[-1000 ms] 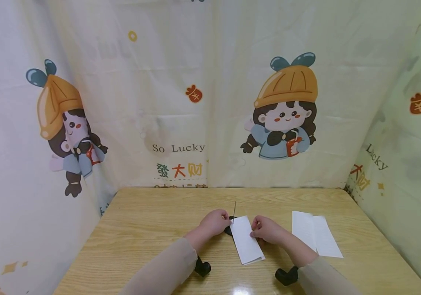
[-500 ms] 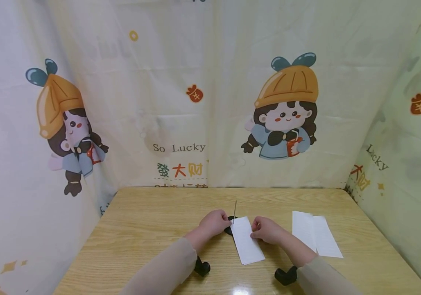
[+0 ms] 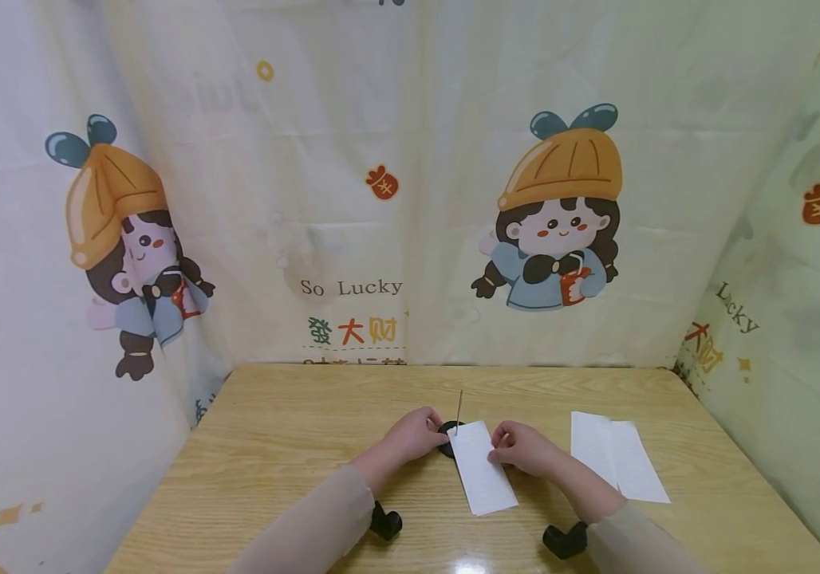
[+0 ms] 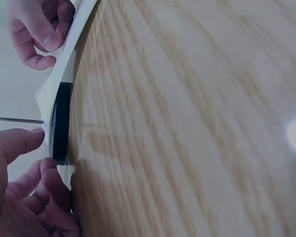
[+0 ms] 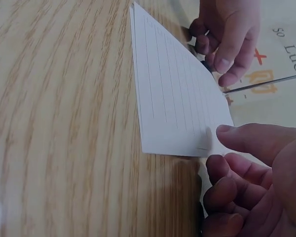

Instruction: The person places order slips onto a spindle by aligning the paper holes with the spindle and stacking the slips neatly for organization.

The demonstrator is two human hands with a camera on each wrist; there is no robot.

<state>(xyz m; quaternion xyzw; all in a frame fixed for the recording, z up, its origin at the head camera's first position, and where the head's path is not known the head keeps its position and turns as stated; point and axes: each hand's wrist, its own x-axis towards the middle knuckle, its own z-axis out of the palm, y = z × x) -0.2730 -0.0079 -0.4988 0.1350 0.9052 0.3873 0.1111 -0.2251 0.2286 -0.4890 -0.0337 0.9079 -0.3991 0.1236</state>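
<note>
A paper spike stands on the table, its thin metal rod (image 3: 460, 410) rising from a round black base (image 3: 446, 448). The rod passes through the upper left corner of a folded white paper (image 3: 483, 470), printed with ruled lines. My left hand (image 3: 413, 436) is at the base's left side; in the left wrist view its thumb and fingers are apart, fingertips at the base's edge. My right hand (image 3: 525, 448) pinches the paper's right edge, thumb on top and fingers beneath. Part of the base is hidden under the paper.
To the right, another creased white paper (image 3: 614, 454) lies on the wooden table (image 3: 295, 446), beside my right forearm. A printed cloth (image 3: 439, 239) hangs around the table's back and sides. Black wrist-worn pieces (image 3: 386, 522) show under both forearms.
My left fingers have come off the paper's corner and shifted slightly left, showing more of the base. The paper's near end now lies flatter. My right hand stays at the paper's edge.
</note>
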